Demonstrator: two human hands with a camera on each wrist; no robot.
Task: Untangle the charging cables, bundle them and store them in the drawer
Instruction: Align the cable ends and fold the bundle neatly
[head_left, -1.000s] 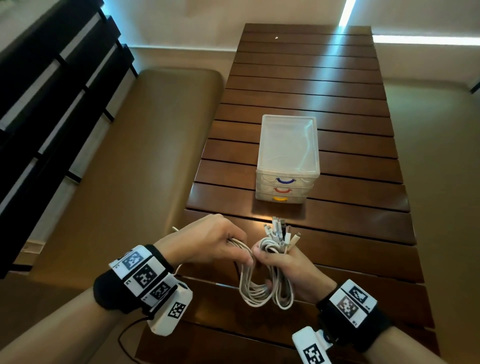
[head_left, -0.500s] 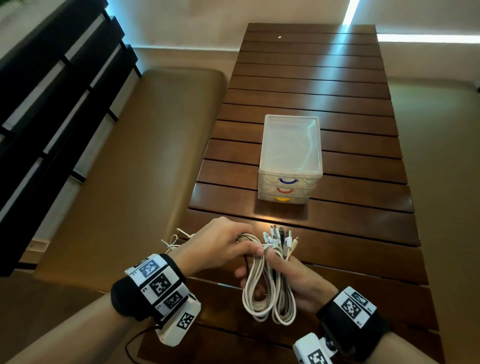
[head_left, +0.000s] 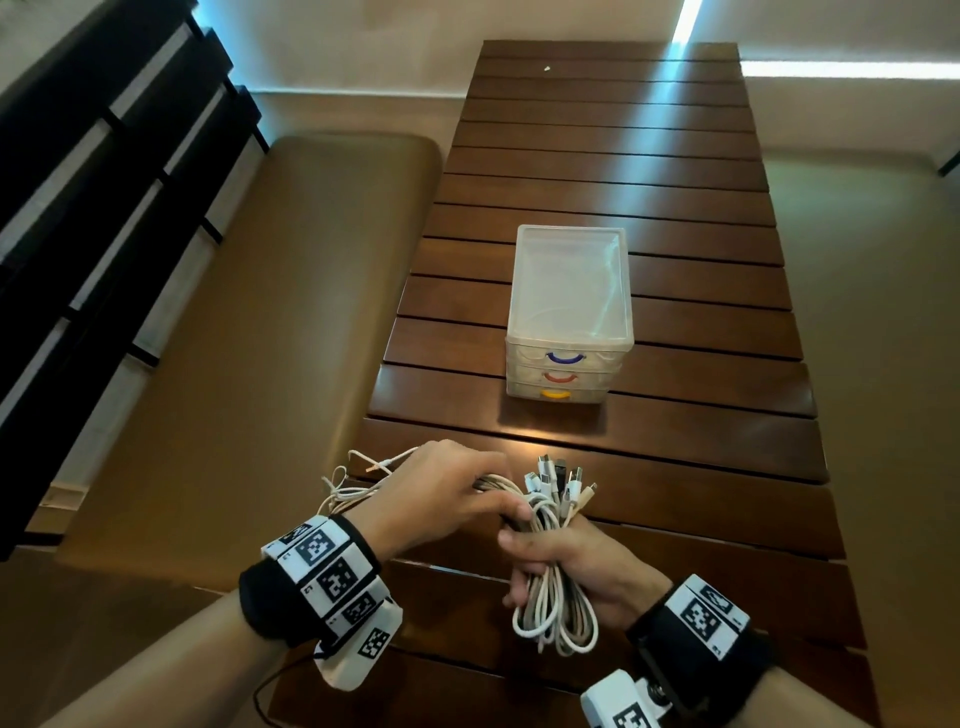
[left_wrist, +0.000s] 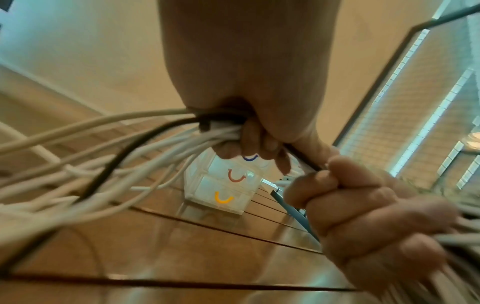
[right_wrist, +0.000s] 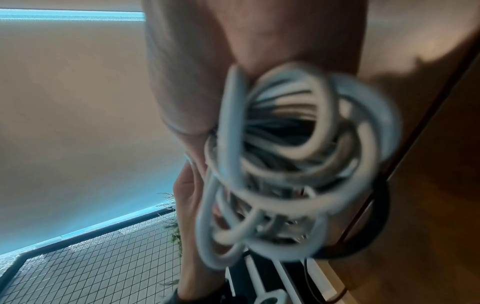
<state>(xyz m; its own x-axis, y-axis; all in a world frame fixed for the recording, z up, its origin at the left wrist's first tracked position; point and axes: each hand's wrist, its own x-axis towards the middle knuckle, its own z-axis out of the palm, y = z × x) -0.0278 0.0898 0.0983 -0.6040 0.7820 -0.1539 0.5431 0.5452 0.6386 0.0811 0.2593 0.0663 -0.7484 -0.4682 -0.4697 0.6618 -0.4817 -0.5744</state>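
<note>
Two hands share one cable bundle (head_left: 553, 587) above the near end of the table (head_left: 675, 467). The right hand (head_left: 582, 566) is clenched round the looped middle; plugs (head_left: 558, 478) fan out above its fist, loops hang below. The left hand (head_left: 447, 499), just beside it, is curled round the free strands, which trail behind its wrist. The drawer unit (head_left: 569, 332) stands well beyond both grips, drawers closed. Risk: a loosened left grip would probably let the trailing tails (head_left: 358, 478) snag or spring the coil apart.
</note>
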